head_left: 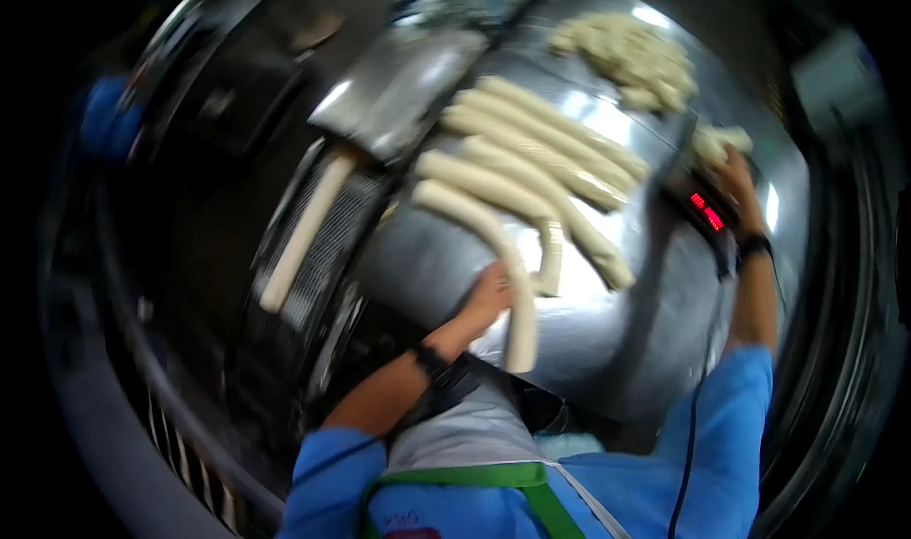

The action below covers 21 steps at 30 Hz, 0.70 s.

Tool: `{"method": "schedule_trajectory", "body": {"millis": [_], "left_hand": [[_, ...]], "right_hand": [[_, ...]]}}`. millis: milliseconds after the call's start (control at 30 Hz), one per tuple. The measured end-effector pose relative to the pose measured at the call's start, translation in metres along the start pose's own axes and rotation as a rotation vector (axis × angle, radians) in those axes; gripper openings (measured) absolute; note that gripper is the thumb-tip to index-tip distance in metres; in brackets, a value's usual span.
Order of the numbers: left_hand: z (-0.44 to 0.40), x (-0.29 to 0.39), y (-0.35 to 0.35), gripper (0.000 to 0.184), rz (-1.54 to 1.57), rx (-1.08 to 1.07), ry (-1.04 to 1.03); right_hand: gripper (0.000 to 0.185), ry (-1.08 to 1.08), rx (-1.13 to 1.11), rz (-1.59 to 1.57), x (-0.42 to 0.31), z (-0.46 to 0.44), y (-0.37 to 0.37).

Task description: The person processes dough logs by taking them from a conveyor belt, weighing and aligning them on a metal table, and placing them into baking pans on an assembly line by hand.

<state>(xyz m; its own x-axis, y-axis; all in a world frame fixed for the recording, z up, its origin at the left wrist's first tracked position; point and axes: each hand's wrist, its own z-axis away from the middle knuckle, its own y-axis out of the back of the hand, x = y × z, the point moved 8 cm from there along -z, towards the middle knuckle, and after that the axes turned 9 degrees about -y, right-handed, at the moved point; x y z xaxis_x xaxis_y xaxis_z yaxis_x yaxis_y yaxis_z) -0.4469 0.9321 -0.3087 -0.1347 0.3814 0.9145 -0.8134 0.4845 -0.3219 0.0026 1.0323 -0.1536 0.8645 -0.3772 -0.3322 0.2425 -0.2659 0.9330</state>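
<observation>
Lengthwise, a dough roll point(503, 240) bends toward the person point(626, 496), left hand point(489, 294) touching it, right hand point(736, 178) at dough lump point(714, 144), grips unclear.

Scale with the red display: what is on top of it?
A pale dough lump appears to rest on the scale, with the right hand against it. The surface beneath them is covered.

Dough ropes point(484, 186) and a dough heap point(631, 55) are pale cream on the silver-grey steel table point(403, 259), the digital scale point(685, 190) black with red digits point(710, 218). Left of the table, a mesh bed point(344, 221) shows fine grey lines.
</observation>
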Motion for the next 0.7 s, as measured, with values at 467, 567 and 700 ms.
{"method": "schedule_trajectory", "body": {"millis": [467, 567, 700], "left_hand": [[0.170, 0.151, 0.257, 0.044, -1.405, 1.095, -0.228], [0.228, 0.144, 0.329, 0.038, -1.529, 1.150, -0.010], [0.269, 0.144, 0.369, 0.034, -1.512, 1.000, 0.094]], "right_hand": [[0.028, 0.110, -0.578, -0.528, -0.277, 0.134, -0.053], [0.034, 0.177, -0.709, -0.217, -0.315, 0.193, -0.147], [0.038, 0.346, -0.416, -0.045, -0.349, 0.244, -0.167]]}}
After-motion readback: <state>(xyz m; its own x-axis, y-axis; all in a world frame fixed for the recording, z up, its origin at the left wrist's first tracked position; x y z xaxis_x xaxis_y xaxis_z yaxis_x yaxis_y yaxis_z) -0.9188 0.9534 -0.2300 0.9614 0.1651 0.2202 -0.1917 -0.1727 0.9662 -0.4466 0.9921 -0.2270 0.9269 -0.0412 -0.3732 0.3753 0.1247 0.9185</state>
